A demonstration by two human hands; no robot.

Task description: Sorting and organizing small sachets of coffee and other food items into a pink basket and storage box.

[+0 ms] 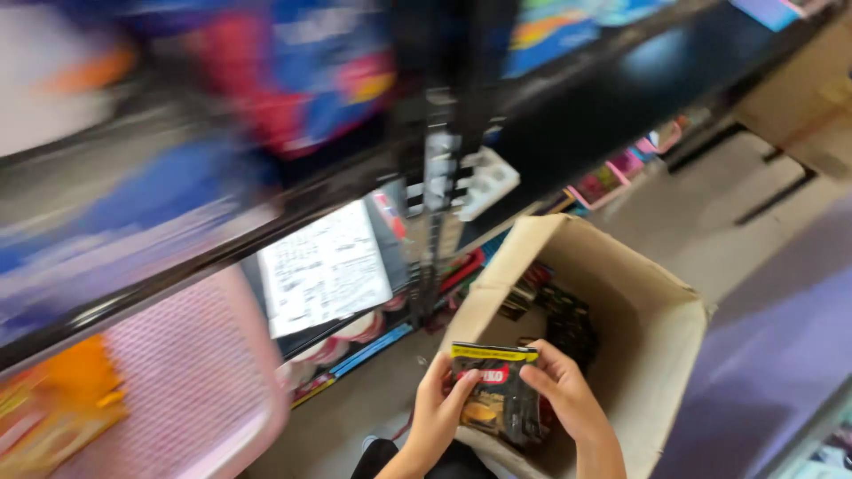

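Left hand [437,410] and right hand [566,393]: both closed on the side edges of a dark snack packet [499,390] with a yellow top strip, held upright over the near rim of an open cardboard box [661,341]. Box: on the floor [701,226], dark packets inside. Left and far: black shelf [612,98], blurred; pink basket [195,381] near left.

2 bare hands show at the bottom of the view, the left hand [435,410] and the right hand [564,390], with forearms uncovered to the frame's edge. No sleeves, rings or watch are visible. Dark clothing sits below them.
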